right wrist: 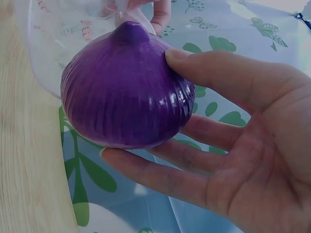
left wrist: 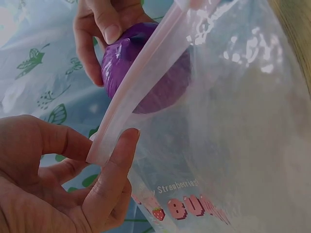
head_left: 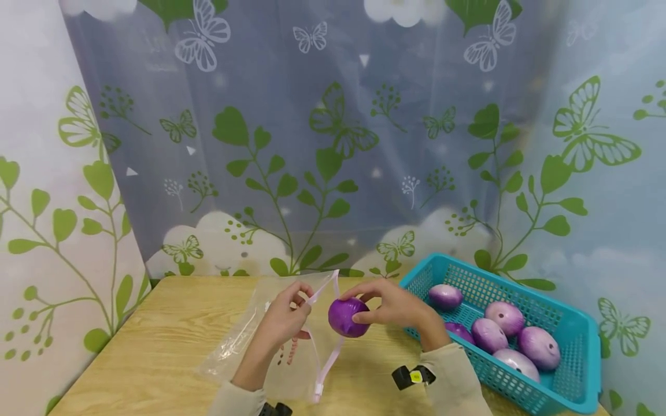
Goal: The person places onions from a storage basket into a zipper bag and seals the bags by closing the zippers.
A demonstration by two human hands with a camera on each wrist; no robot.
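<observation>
My left hand (head_left: 283, 318) pinches the pink zip edge of a clear zip-top bag (left wrist: 252, 126), between thumb and fingers. The bag's mouth stands parted, and printed lettering with a strawberry shows low on its side in the left wrist view. A glossy purple onion (right wrist: 126, 92) is in my right hand (head_left: 392, 306), held between thumb and fingertips, its pointed top showing. In the head view the onion is right at the bag's mouth; in the left wrist view it overlaps behind the zip strip (left wrist: 131, 77).
A turquoise basket (head_left: 572, 346) stands at the right of the wooden table (head_left: 171, 323), holding several purple and pale onions (head_left: 539, 348). A patterned curtain (head_left: 312, 173) with leaves and butterflies hangs behind. A zip slider (head_left: 318, 390) sits at the bag's near end.
</observation>
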